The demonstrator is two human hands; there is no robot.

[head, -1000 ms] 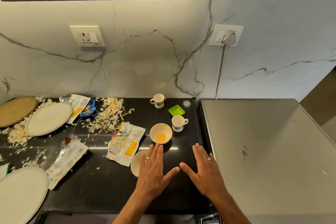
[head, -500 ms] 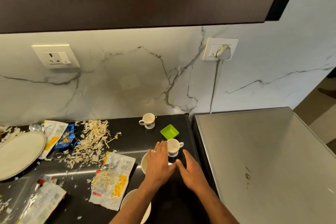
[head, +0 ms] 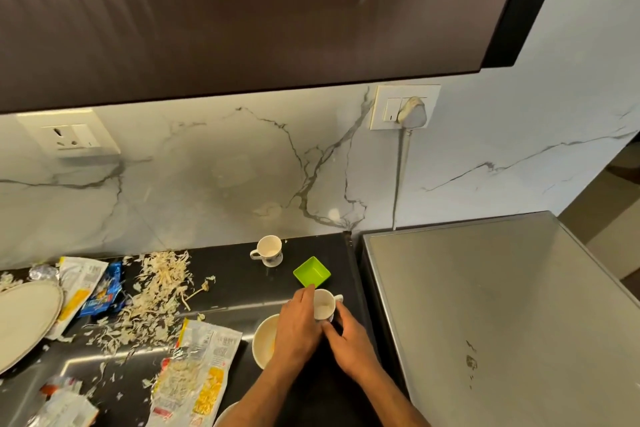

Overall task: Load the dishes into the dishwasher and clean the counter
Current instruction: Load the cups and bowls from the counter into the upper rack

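Observation:
A small white cup (head: 324,306) stands on the black counter (head: 242,274) near its right end. My left hand (head: 298,324) curls round the cup's left side. My right hand (head: 348,340) closes on its near right side, by the handle. A cream bowl (head: 264,343) with a yellow smear sits just left of my left hand, partly hidden by it. A green square dish (head: 312,271) lies right behind the cup. A second white cup (head: 268,250) stands by the wall.
A steel appliance top (head: 502,305) adjoins the counter on the right. Vegetable shreds (head: 152,298), snack wrappers (head: 199,367) and a large plate (head: 24,319) litter the left side. Another plate's rim (head: 225,414) shows at the bottom edge. A dark cabinet (head: 242,10) hangs overhead.
Both hands moved forward from lying flat on the counter and closed around the nearer white cup. The camera tilted up and shifted right.

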